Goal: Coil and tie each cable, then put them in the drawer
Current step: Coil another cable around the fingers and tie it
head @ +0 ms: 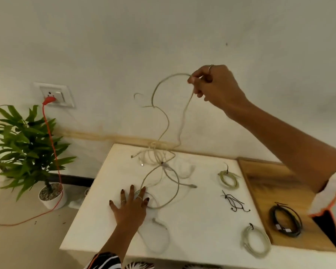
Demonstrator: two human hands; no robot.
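A tangle of pale grey cables sprawls over the white table. My right hand is raised high above the table and pinches one long grey cable, which hangs down in loops to the tangle. My left hand lies flat on the table, fingers spread, pressing on a cable loop. Two coiled, tied grey cables lie at the right of the table. A coiled black cable sits on the wooden surface. No drawer is in view.
Loose black ties lie between the two grey coils. A potted plant stands on the floor at left, with a red cord running from a wall socket down past it. The wall is close behind the table.
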